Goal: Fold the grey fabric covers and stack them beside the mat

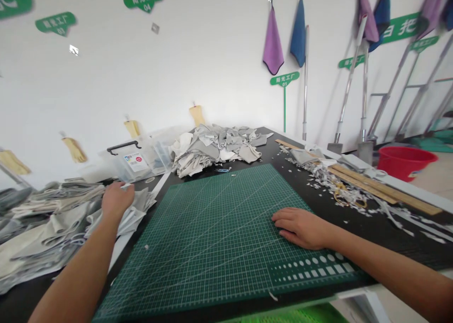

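A green cutting mat (219, 233) with a white grid covers the black table in front of me. My right hand (300, 227) lies flat on the mat's right part, fingers stretched out and pointing left, holding nothing. My left hand (116, 201) reaches to the left onto a stack of grey and beige fabric pieces (60, 224). Its fingers curl down over the top piece and appear to grip it.
A heap of grey fabric scraps (215, 148) lies at the mat's far edge, next to a clear plastic box (132, 162). Wooden strips (382, 186), yellow scissors (347, 198) and small offcuts lie on the right. A red bucket (405, 160) stands beyond the table.
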A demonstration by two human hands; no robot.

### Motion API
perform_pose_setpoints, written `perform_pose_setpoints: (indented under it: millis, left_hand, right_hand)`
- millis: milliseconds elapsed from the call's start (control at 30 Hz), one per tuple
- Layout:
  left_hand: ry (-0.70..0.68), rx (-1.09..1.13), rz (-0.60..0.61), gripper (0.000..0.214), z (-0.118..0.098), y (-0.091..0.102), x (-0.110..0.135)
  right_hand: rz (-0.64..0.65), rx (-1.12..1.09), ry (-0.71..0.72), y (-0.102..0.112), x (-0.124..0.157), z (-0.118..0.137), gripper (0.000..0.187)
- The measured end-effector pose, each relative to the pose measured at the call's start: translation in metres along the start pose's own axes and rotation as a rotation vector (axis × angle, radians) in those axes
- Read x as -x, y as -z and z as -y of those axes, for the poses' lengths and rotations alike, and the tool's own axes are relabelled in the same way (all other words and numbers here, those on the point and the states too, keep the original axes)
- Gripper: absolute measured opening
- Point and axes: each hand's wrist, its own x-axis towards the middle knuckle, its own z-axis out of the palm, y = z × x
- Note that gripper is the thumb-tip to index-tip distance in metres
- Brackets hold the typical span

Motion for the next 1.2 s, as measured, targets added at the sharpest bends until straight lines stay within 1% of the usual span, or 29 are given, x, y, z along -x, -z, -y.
perform_pose_setpoints:
  millis: [100,200,300,400,500,567,700,800,900,1000,1100,1200]
  left_hand:
    - [-0.230,0.139,0.051,0.035,-0.038,-0.020,0.014]
    - [-0.440,0.231,0.104,0.034,-0.076,-0.039,0.031]
    - [-0.556,0.272,0.170,0.031,-0.110,-0.056,0.049]
    - [-0.617,0.303,0.258,0.028,-0.139,-0.070,0.069]
    - [-0.612,0.325,0.325,0.030,-0.161,-0.081,0.086]
    - [-0.589,0.332,0.342,0.033,-0.169,-0.087,0.089]
    - [-0.561,0.328,0.362,0.036,-0.174,-0.094,0.081]
    - [-0.520,0.305,0.370,0.036,-0.179,-0.099,0.069]
    - [-0.458,0.282,0.350,0.034,-0.191,-0.105,0.059]
    - [-0.422,0.287,0.306,0.031,-0.205,-0.110,0.052]
    - [-0.392,0.295,0.280,0.031,-0.215,-0.115,0.046]
    - [-0.346,0.292,0.237,0.032,-0.219,-0.117,0.042]
  right_hand:
    - [-0.009,-0.001,-0.007,0.000,0.001,0.002,0.023]
    - [-0.011,-0.004,-0.011,0.001,0.002,0.002,0.023]
    - [-0.022,-0.005,-0.008,0.001,0.002,0.002,0.023]
    - [-0.019,-0.009,-0.009,0.001,0.002,0.003,0.023]
    - [0.003,-0.004,-0.024,0.000,0.002,0.003,0.024]
    - [0.013,-0.007,-0.029,0.000,0.002,0.002,0.025]
    - [0.032,-0.040,-0.009,0.002,-0.001,-0.002,0.027]
    - [0.080,-0.083,0.023,0.005,-0.009,-0.009,0.035]
    - [0.129,-0.131,0.070,0.004,-0.024,-0.019,0.045]
    - [0.142,-0.164,0.090,-0.001,-0.045,-0.033,0.051]
    - [0.143,-0.197,0.075,-0.007,-0.067,-0.046,0.052]
    - [0.149,-0.218,0.076,-0.013,-0.086,-0.056,0.052]
